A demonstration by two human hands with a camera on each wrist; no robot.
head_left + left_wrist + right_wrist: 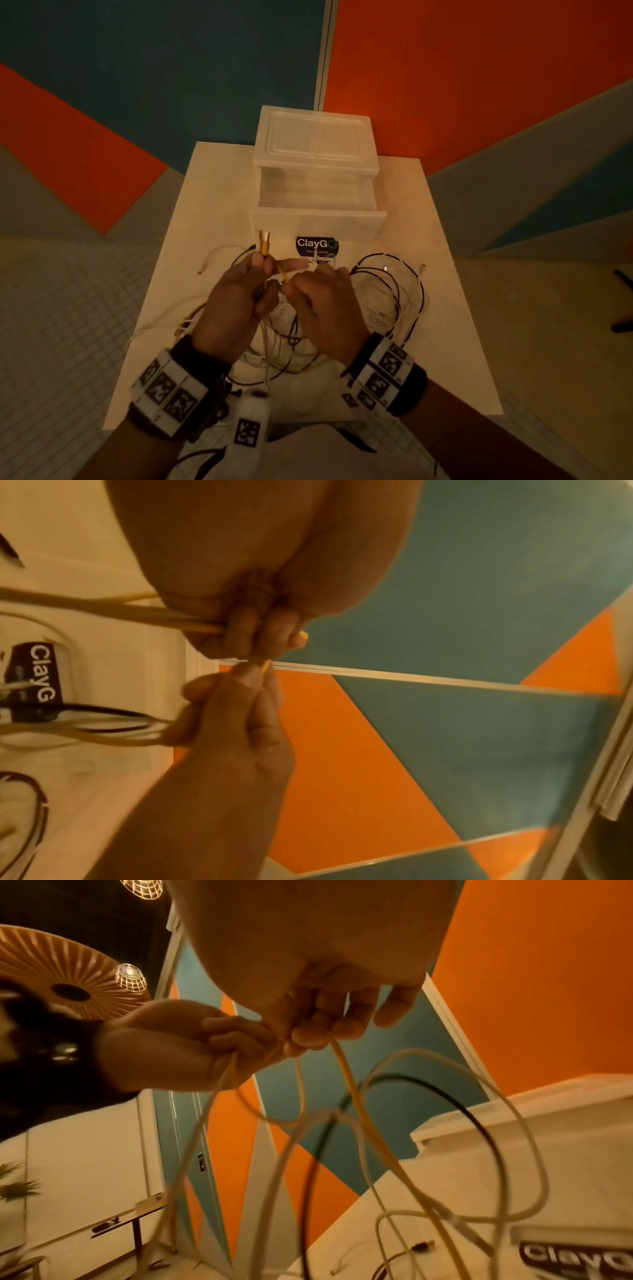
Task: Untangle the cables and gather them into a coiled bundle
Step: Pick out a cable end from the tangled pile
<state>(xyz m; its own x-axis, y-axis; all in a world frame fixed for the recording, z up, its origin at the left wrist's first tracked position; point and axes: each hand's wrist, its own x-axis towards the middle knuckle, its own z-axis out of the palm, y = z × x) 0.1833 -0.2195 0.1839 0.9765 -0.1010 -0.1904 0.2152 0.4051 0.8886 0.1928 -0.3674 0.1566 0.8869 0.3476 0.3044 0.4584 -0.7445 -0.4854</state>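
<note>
A tangle of white and black cables (pixel 390 301) lies on the white table (pixel 445 342), with loops hanging under my hands. My left hand (pixel 262 274) is raised over the table's middle and grips a yellow cable (pixel 264 247) together with white strands; their plug ends stick up past its fingers. My right hand (pixel 294 284), close beside it, pinches the same yellow cable (pixel 356 1104), which drops from its fingers (pixel 318 1034). In the left wrist view the left hand's fingers (pixel 246 631) curl round pale cables (pixel 103 610). White cable (pixel 527 1137) and black cable (pixel 479 1123) loops hang below.
A translucent plastic drawer box (pixel 315 154) stands at the table's far edge with its drawer (pixel 318 219) pulled out toward me; a dark ClayGo label (pixel 317 246) lies in front. A loose white cable end (pixel 212 260) lies at the left. Tiled floor surrounds the table.
</note>
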